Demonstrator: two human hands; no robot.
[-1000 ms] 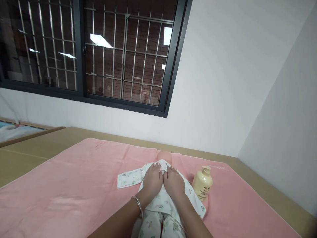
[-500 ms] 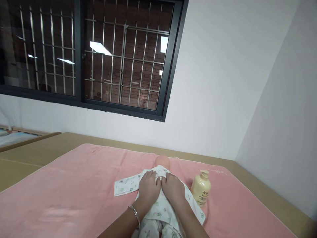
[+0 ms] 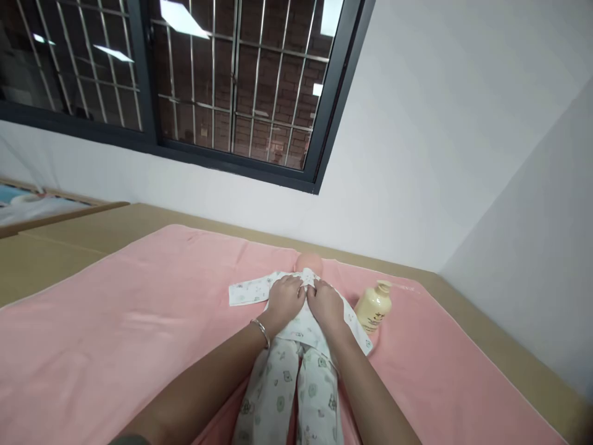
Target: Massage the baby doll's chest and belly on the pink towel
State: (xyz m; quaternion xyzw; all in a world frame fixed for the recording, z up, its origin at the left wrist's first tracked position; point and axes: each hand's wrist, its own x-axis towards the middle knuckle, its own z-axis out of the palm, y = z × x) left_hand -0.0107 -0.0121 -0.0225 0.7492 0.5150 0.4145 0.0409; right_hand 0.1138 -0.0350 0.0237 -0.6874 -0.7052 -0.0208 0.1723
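Observation:
A baby doll lies on its back, its bare head (image 3: 309, 263) toward the wall. It wears a white printed shirt (image 3: 303, 324) and matching trousers (image 3: 290, 392). My left hand (image 3: 286, 296) and my right hand (image 3: 327, 306) are side by side on the upper chest. The fingers of both are bent and closed on the shirt front just below the collar, thumbs toward the middle; the exact grip is partly hidden. One sleeve (image 3: 250, 292) stretches flat to the left, the other slants down to the right. A silver bangle (image 3: 262, 332) circles my left wrist.
A pale yellow pump bottle (image 3: 373, 307) stands right of the doll, close to the sleeve. The pink mat (image 3: 152, 334) covers much of the wooden tabletop (image 3: 69, 250). A white wall and a barred window (image 3: 236, 80) rise behind. A wood-edged bed (image 3: 41, 207) is at far left.
My view has tilted downward, so more of the trousers and my forearms show. Both hands stay on the shirt front near the collar, with little movement against it.

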